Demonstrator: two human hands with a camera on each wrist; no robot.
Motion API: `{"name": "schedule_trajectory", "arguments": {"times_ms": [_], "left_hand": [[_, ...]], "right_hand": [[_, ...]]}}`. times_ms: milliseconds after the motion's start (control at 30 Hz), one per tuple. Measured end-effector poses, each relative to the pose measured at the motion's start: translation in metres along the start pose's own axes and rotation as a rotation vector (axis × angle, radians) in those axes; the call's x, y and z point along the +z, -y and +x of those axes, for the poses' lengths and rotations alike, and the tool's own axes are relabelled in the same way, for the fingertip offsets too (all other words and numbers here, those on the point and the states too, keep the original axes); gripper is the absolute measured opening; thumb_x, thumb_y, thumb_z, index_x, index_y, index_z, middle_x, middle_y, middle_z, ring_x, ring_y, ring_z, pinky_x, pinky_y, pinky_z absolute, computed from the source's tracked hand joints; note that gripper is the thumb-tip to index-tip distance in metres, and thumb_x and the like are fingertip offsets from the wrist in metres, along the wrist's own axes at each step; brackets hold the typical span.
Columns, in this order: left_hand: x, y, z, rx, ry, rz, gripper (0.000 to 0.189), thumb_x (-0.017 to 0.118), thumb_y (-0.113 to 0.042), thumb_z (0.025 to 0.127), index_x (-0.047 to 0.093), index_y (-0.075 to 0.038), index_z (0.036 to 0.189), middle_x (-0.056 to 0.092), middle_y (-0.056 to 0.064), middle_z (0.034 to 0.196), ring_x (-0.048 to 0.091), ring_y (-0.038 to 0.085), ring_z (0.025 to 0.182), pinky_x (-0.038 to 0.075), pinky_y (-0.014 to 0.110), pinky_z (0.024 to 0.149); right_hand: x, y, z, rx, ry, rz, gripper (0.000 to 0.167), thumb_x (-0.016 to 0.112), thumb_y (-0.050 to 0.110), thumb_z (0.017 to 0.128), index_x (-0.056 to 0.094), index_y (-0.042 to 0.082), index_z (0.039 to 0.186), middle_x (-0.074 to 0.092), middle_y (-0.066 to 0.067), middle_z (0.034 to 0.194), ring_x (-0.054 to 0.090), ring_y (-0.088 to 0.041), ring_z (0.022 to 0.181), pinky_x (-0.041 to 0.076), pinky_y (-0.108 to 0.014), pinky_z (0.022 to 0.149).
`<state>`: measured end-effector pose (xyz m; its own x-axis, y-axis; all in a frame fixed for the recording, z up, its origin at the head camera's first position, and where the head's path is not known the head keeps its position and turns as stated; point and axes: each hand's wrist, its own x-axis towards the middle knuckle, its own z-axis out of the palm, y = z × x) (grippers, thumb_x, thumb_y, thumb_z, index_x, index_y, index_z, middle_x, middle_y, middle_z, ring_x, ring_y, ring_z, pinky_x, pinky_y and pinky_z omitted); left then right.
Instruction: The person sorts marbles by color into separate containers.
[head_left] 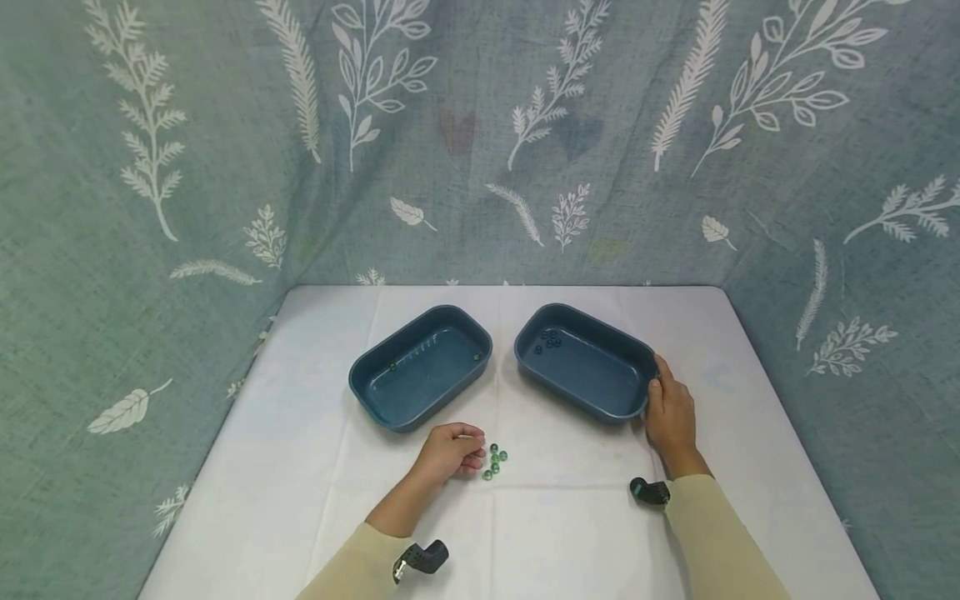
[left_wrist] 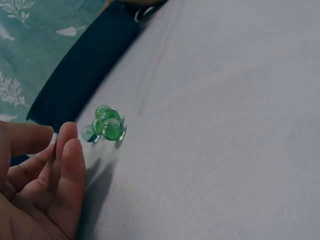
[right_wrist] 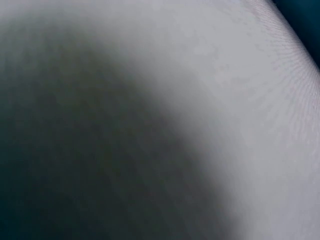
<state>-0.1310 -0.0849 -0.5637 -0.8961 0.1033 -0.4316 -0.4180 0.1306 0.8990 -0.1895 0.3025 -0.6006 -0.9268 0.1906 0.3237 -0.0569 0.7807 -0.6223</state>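
Observation:
My left hand (head_left: 450,452) hovers at the left side of several green glass marbles (head_left: 495,461) on the white cloth. In the left wrist view, its thumb and bent fingers (left_wrist: 73,162) stand just short of the marbles (left_wrist: 112,129), with no object visible between them. My right hand (head_left: 672,415) grips the near right end of the right blue tray (head_left: 592,379), thumb at the rim. Several dark marbles (head_left: 551,342) lie in that tray's far left corner. The left blue tray (head_left: 431,371) contains two green marbles (head_left: 393,367). A dark blur fills much of the right wrist view.
White cloth (head_left: 562,533) covers the table. Behind and at both sides hangs a grey-green curtain (head_left: 480,208) printed with white leaves. Black wrist cameras (head_left: 427,557) sit on both sleeves.

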Motion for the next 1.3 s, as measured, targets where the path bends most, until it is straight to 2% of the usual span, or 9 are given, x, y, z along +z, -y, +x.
{"name": "schedule_trajectory", "arguments": {"times_ms": [200, 500, 767, 967, 1300], "left_hand": [[0.005, 0.002, 0.005, 0.018, 0.043, 0.064, 0.017, 0.065, -0.009, 0.093, 0.067, 0.004, 0.104, 0.068, 0.011, 0.077, 0.066, 0.016, 0.06, 0.058, 0.028, 0.053], [0.014, -0.002, 0.012, 0.014, 0.04, 0.229, 0.012, 0.068, -0.01, 0.09, 0.068, -0.001, 0.097, 0.067, 0.009, 0.071, 0.062, 0.014, 0.054, 0.054, 0.025, 0.047], [0.016, -0.003, 0.015, 0.034, 0.04, 0.312, 0.007, 0.071, -0.01, 0.088, 0.07, -0.004, 0.09, 0.067, 0.007, 0.068, 0.063, 0.014, 0.054, 0.056, 0.027, 0.047], [0.016, -0.002, 0.015, 0.035, 0.03, 0.32, 0.009, 0.071, -0.012, 0.088, 0.07, -0.004, 0.085, 0.066, 0.007, 0.067, 0.064, 0.014, 0.054, 0.056, 0.026, 0.047], [0.011, -0.001, 0.016, 0.001, 0.022, 0.276, 0.016, 0.07, -0.018, 0.09, 0.07, -0.004, 0.083, 0.066, 0.007, 0.07, 0.064, 0.014, 0.057, 0.057, 0.027, 0.05]], "right_hand": [[0.0, -0.001, 0.001, 0.007, 0.005, 0.007, 0.048, 0.029, 0.029, 0.107, 0.03, 0.021, 0.154, 0.053, -0.025, 0.133, 0.047, -0.046, 0.119, 0.035, -0.063, 0.1], [0.001, -0.001, 0.001, 0.005, -0.001, 0.008, 0.048, 0.03, 0.03, 0.107, 0.031, 0.021, 0.153, 0.053, -0.024, 0.134, 0.047, -0.045, 0.119, 0.035, -0.062, 0.1], [0.0, 0.0, 0.0, 0.009, 0.002, 0.009, 0.048, 0.03, 0.03, 0.107, 0.031, 0.021, 0.154, 0.053, -0.023, 0.134, 0.048, -0.044, 0.119, 0.035, -0.063, 0.1], [0.0, -0.001, 0.001, 0.002, -0.002, 0.012, 0.047, 0.031, 0.029, 0.107, 0.031, 0.021, 0.153, 0.054, -0.024, 0.133, 0.048, -0.044, 0.117, 0.036, -0.062, 0.099], [0.0, 0.0, 0.0, 0.014, 0.003, 0.005, 0.047, 0.03, 0.029, 0.107, 0.03, 0.022, 0.154, 0.054, -0.024, 0.133, 0.048, -0.044, 0.117, 0.036, -0.062, 0.099]]}}
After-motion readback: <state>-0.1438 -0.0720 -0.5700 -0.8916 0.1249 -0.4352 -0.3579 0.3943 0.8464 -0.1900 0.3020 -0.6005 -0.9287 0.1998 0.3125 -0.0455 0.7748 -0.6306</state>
